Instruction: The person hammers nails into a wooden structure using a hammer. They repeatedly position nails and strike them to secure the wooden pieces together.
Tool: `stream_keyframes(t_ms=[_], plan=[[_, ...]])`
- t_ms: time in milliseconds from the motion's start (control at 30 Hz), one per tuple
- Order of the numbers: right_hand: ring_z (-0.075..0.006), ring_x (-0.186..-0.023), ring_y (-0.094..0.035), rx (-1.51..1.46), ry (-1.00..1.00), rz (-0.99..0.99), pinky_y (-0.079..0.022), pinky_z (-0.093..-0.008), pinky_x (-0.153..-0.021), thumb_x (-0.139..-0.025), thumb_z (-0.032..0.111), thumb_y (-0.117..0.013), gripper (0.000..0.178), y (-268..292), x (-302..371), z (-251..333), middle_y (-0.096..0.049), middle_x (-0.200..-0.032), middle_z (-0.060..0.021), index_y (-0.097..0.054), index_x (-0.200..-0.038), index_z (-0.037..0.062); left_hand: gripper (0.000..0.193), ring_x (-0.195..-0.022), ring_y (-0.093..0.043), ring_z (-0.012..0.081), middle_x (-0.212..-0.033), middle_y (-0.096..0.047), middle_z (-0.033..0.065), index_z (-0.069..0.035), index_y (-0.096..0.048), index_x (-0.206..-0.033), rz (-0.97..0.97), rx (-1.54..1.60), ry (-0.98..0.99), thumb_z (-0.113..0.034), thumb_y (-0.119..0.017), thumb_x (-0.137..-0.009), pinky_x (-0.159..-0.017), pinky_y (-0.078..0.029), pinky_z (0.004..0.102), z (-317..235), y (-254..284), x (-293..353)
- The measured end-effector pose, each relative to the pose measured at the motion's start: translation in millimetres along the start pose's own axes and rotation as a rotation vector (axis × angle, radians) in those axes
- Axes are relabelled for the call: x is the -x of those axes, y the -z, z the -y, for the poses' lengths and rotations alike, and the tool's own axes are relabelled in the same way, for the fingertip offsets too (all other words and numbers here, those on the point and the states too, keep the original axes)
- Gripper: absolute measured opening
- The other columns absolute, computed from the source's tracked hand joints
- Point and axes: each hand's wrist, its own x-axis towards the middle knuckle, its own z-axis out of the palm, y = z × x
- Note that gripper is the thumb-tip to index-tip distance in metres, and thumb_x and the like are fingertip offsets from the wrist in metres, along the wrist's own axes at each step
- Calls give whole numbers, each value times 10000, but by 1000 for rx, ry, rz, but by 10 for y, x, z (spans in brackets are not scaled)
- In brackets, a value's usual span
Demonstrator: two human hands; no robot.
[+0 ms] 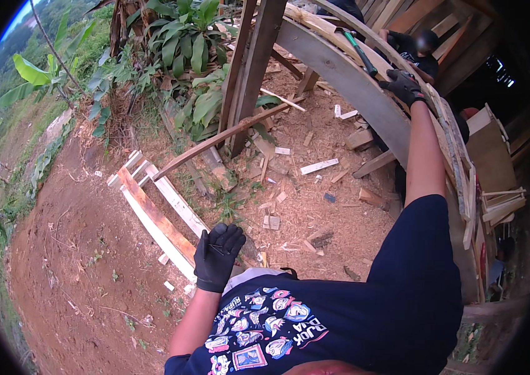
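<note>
My left hand (pixel 218 255), in a black glove, is held in front of my body with its fingers curled in over the palm. Something thin and small seems to lie in it, too small to name. My right hand (pixel 405 86), gloved in black too, is stretched out over the wooden workbench (pixel 340 62). Its fingers are apart, close to the dark grip end of a hammer (pixel 360 53) with a teal handle. The hammer lies on the boards at the bench's edge, its head pointing away; whether my fingertips touch the grip is unclear.
A low frame of pale timber (pixel 158 215) rests on the soil at left, near a slanting brown beam (pixel 230 134) and an upright post (pixel 255 75). Wood offcuts (pixel 319 167) and sawdust litter the ground. Another person (pixel 418 56) is beyond the bench. Stacked planks (pixel 503 206) stand right.
</note>
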Motion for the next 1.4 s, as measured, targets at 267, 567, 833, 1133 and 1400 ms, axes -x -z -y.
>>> stream_keyframes(t_ms=[267,567,833,1133,1400], plan=[[-359,-1094,-743,-32,-55,-231,-560,-465,-1001,-816,383,-826,442,4,241,143,-786,-1159,-163,-815,-1172,122,485,-1349,-601,416,-1353,-690,229,-17,-688,-1279,38,-26,-48,-444,-552,-1094,-1222,-413,576,-95,-49,-66],[-354,-1064,-747,-52,-2,-382,-568,-457,-936,-915,370,-730,326,-464,-22,-83,-795,-1133,-134,-821,-1116,131,524,-1333,-621,390,-1358,-686,240,-9,-689,-1283,13,-8,19,-476,-545,-1094,-1205,-439,557,-116,13,59],[-168,-1034,-743,-908,105,-407,-575,-314,-903,-1011,172,-736,226,-209,1754,1321,-800,-1143,-77,-802,-1184,43,578,-1254,-678,371,-1323,-706,220,-7,-655,-1311,17,-46,149,-522,-487,-1113,-1125,-514,521,-7,103,107],[-259,-1095,-706,-1225,33,306,-540,-376,-994,-847,89,-846,138,-565,4591,4097,-760,-1117,-114,-813,-952,5,484,-1215,-678,266,-1325,-687,137,-49,-636,-1316,52,-39,346,-466,-471,-1133,-1055,-551,490,233,229,171],[-305,-1216,-661,-840,10,122,-534,-411,-1051,-871,214,-825,205,-802,5591,4517,-707,-1304,-138,-834,-982,42,378,-1144,-677,206,-1239,-694,71,-84,-640,-1287,59,-84,501,-380,-452,-1145,-1009,-558,464,146,713,774]])
